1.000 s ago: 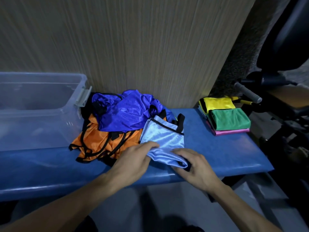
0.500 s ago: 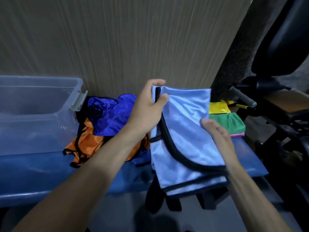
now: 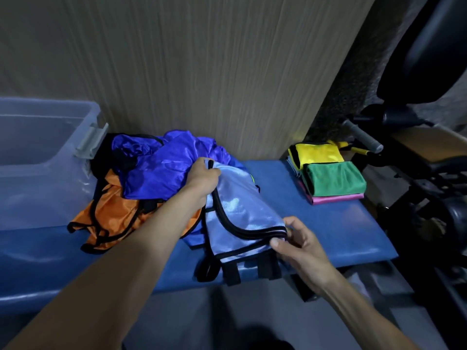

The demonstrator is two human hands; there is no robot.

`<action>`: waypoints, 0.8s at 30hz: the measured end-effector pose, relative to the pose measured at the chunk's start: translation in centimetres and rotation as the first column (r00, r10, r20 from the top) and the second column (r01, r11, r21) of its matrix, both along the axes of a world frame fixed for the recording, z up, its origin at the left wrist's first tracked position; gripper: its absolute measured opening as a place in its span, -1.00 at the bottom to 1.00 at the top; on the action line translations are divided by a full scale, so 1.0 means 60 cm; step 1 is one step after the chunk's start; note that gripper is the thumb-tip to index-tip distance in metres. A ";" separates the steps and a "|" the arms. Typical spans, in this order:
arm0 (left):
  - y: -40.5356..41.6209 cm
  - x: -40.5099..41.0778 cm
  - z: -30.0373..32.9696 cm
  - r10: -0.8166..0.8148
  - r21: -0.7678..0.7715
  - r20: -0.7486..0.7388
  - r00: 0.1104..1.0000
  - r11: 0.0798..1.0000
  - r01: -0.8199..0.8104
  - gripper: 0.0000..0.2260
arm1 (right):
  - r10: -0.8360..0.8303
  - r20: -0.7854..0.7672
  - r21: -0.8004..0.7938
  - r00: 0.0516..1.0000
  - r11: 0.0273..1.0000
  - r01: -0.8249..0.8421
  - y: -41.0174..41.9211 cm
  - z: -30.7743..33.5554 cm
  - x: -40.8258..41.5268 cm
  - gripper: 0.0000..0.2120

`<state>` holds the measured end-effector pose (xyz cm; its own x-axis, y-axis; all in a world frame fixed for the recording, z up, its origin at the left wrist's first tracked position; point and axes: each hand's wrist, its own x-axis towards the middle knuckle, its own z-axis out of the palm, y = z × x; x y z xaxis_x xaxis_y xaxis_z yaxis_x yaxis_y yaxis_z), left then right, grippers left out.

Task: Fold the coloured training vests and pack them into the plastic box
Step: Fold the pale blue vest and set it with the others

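I could read no brand, label or writing on any of the cloth or on the box. My left hand [image 3: 204, 176] had its grip curled round the far top edge of the light blue vest [image 3: 242, 210], thumb on top, right against the heap of loose vests. My right hand [image 3: 294, 242] pinched the near right corner of the same vest, thumb and fingers closed on its black-trimmed hem. The vest stretched between the two grips, folded over on itself, its lower part lying on the blue worktop [image 3: 328, 223] with black straps hanging over the front edge.

Just left of it lay the unfolded royal blue vest [image 3: 164, 170] on top of the orange vest [image 3: 113, 213], both crumpled. The clear plastic box [image 3: 38, 173] stood at the far left of the worktop, touching that heap, its grey latch [image 3: 91, 142] raised; I could not tell what it held. Well apart, at the right end of the worktop, sat the folded stack: yellow vest [image 3: 317, 152], green vest [image 3: 336, 179] and pink vest [image 3: 333, 198] at the bottom.
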<state>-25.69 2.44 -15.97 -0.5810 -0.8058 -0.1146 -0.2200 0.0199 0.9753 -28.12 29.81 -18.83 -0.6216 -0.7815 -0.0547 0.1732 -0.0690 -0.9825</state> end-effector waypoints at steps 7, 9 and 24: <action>-0.001 -0.006 -0.007 0.002 0.005 0.021 1.000 1.000 -0.002 -0.89 | -0.075 -0.164 0.021 0.984 0.997 0.079 0.011 0.003 -0.009 -0.50; 0.001 -0.008 -0.007 0.001 -0.008 0.036 0.999 1.000 -0.001 -0.89 | -0.069 -0.163 0.033 0.984 0.997 0.075 0.013 0.002 -0.009 -0.54; 0.034 -0.051 -0.004 -0.142 -0.121 0.075 0.987 0.981 0.150 -0.63 | -0.243 -0.152 0.070 0.958 0.964 0.256 0.023 0.007 -0.027 -0.70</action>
<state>-28.77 4.50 -16.21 -0.6880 -0.7233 -0.0593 -0.2691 0.1784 0.9464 -29.71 31.20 -18.41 -0.8026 -0.5963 -0.0142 0.0212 -0.0047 -0.9998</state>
